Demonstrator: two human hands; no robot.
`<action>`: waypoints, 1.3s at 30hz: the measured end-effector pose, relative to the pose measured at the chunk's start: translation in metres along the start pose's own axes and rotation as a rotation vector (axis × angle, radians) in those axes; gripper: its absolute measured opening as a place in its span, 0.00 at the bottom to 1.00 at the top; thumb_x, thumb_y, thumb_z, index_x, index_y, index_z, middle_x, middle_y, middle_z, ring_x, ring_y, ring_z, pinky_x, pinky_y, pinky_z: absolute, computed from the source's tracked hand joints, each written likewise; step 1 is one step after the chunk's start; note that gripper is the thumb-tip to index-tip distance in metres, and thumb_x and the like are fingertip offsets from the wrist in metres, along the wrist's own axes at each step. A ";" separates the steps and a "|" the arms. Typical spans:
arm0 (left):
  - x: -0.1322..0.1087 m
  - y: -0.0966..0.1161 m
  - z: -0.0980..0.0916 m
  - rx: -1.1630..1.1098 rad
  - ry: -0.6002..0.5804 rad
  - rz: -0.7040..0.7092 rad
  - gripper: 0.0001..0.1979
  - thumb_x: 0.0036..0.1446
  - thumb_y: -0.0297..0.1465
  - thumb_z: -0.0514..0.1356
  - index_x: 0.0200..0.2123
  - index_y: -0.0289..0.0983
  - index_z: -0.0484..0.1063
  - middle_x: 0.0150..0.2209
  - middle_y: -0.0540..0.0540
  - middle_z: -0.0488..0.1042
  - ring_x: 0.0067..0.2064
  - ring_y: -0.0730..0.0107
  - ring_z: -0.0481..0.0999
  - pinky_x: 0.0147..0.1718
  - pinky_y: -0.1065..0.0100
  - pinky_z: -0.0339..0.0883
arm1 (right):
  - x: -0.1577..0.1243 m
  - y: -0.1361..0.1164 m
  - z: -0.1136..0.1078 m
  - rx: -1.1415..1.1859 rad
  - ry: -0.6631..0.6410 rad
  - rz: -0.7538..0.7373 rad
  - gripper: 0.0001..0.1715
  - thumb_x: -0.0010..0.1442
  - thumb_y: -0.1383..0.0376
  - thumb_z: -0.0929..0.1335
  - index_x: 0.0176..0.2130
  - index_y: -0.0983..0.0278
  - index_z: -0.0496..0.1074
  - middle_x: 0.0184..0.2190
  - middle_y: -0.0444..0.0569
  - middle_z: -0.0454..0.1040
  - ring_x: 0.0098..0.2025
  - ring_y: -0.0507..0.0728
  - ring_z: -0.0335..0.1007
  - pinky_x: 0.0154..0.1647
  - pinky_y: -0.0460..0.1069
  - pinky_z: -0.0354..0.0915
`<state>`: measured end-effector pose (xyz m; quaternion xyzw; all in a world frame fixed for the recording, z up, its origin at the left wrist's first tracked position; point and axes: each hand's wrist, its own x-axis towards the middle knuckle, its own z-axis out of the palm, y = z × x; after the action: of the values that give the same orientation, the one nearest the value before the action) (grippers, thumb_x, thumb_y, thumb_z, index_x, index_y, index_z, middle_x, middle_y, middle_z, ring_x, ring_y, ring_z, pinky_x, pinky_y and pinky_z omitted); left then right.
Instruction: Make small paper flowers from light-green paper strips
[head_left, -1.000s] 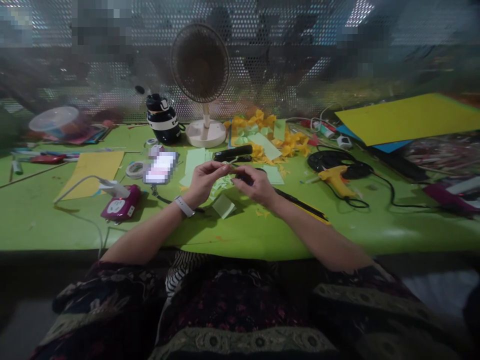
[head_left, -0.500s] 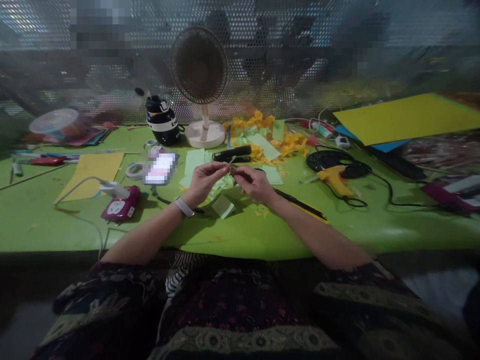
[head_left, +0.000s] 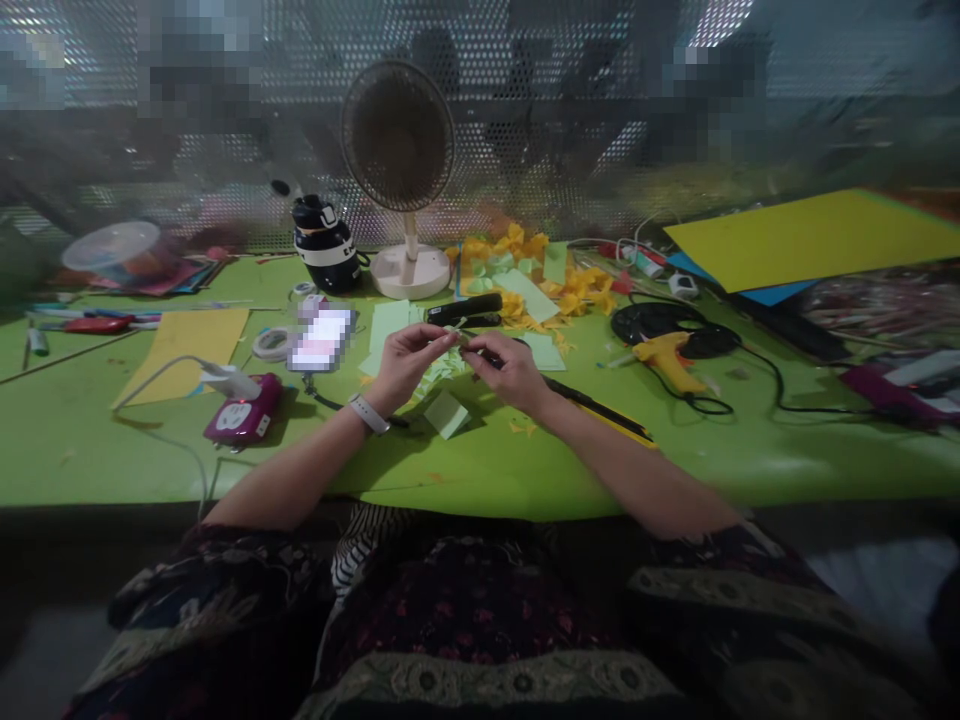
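My left hand [head_left: 411, 365] is closed in a pinch on a small pale green paper strip [head_left: 458, 325], held above the table. My right hand [head_left: 511, 374] meets it from the other side, thumb and fingers pinched at the strip's lower end. The fingers hide most of the strip. Beneath them lies a heap of light green paper scraps [head_left: 442, 370], with a folded green paper square [head_left: 447, 413] nearer me. Just behind the fingertips rests a black stapler [head_left: 466, 308]. A black and yellow tool [head_left: 611, 417] lies beside my right wrist, partly covered.
A fan [head_left: 411, 270] and a dark bottle [head_left: 327, 250] stand at the back. Yellow paper pieces [head_left: 596, 290] pile up behind my right hand. On the right lies a yellow glue gun [head_left: 670, 360] with its cord. A phone [head_left: 322, 338] and purple power adapter [head_left: 244, 410] are left.
My fingertips have shifted slightly around the paper strip, which now shows a little less above them. Both hands stay in nearly the same place.
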<state>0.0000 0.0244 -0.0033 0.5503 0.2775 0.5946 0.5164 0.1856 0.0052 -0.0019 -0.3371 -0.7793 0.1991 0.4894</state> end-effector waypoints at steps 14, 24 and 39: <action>0.000 0.003 0.002 -0.021 0.053 -0.036 0.13 0.42 0.37 0.77 0.29 0.37 0.81 0.31 0.47 0.82 0.34 0.71 0.81 0.39 0.67 0.74 | 0.000 0.001 0.001 -0.011 0.006 0.011 0.09 0.65 0.59 0.69 0.38 0.62 0.73 0.35 0.50 0.77 0.38 0.57 0.73 0.39 0.53 0.70; 0.001 0.003 0.000 -0.005 0.045 -0.077 0.15 0.41 0.39 0.77 0.31 0.37 0.82 0.33 0.46 0.83 0.35 0.71 0.81 0.41 0.66 0.74 | 0.001 0.007 0.001 0.073 -0.052 0.029 0.17 0.68 0.51 0.66 0.38 0.60 0.73 0.35 0.49 0.74 0.38 0.56 0.72 0.38 0.54 0.72; 0.000 0.002 0.002 0.032 0.087 -0.028 0.13 0.41 0.37 0.77 0.29 0.38 0.82 0.32 0.46 0.83 0.35 0.70 0.81 0.40 0.66 0.75 | 0.000 0.009 0.003 0.036 -0.045 0.098 0.13 0.68 0.56 0.66 0.46 0.62 0.72 0.40 0.51 0.78 0.36 0.56 0.75 0.38 0.53 0.72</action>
<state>0.0015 0.0227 -0.0009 0.5282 0.3170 0.6060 0.5033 0.1859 0.0119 -0.0088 -0.3613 -0.7689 0.2443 0.4675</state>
